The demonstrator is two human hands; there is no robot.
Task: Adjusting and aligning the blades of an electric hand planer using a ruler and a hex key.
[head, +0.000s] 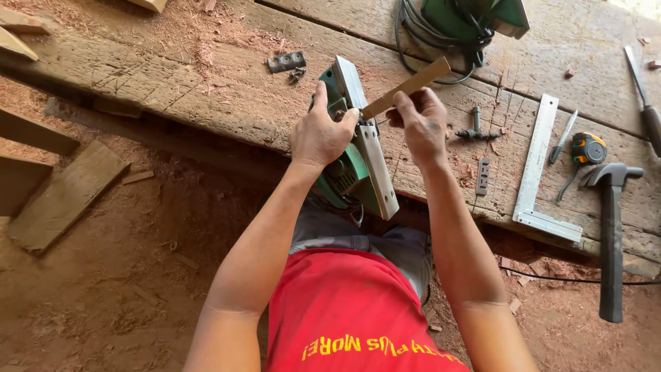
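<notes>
A green electric planer (358, 162) lies upside down at the near edge of a worn wooden workbench (206, 89), its metal sole facing up. My left hand (320, 131) grips the planer's body near the cutter drum. My right hand (420, 120) holds a flat wooden stick (406, 87) laid slantwise across the sole, one end at the drum. A small metal plate (286, 61) and loose screws (297, 74) lie on the bench behind the planer.
To the right lie a socket wrench (476, 129), a slotted metal plate (483, 176), a steel square (537, 169), a pencil (563, 136), a tape measure (589, 148), a hammer (609, 234) and a chisel (644, 100). A second green tool with coiled cable (468, 21) sits behind. Boards (65, 196) lie on sawdust at left.
</notes>
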